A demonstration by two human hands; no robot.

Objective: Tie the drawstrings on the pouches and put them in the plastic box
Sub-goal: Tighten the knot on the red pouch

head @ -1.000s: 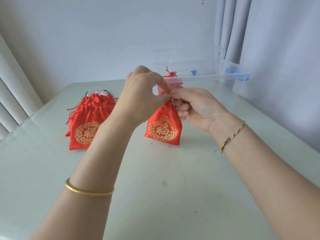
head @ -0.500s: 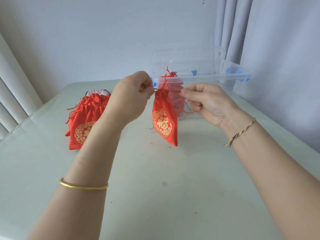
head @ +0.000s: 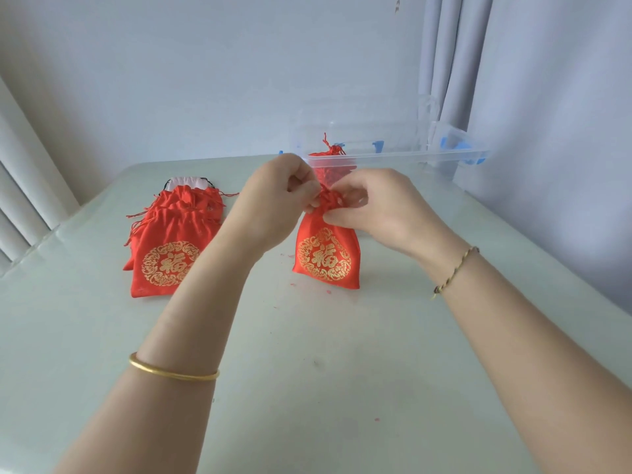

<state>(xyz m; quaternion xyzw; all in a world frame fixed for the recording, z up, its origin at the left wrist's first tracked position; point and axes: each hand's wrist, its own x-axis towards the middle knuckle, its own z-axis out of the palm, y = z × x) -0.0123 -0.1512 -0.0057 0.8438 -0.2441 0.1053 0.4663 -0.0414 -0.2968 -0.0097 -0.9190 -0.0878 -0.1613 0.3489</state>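
Note:
A red pouch (head: 326, 256) with a gold emblem stands on the pale table (head: 307, 371), its neck gathered tight. My left hand (head: 273, 203) and my right hand (head: 376, 206) meet at that neck, and the fingers of both pinch the red drawstrings there. Behind them sits a clear plastic box (head: 410, 155) with blue latches. A tied red pouch (head: 330, 152) shows over the box's rim. A pile of several red pouches (head: 171, 241) lies on the table to the left.
A white pouch (head: 188, 182) peeks out behind the pile. Small red thread scraps dot the table near the held pouch. A wall stands behind, curtains (head: 461, 63) hang at the right, and a ribbed white panel (head: 20, 186) is at the left.
Half a second ago my hands were apart, pulling the strings taut with the pouch hanging. Now they have come together at the neck and the pouch stands on the table.

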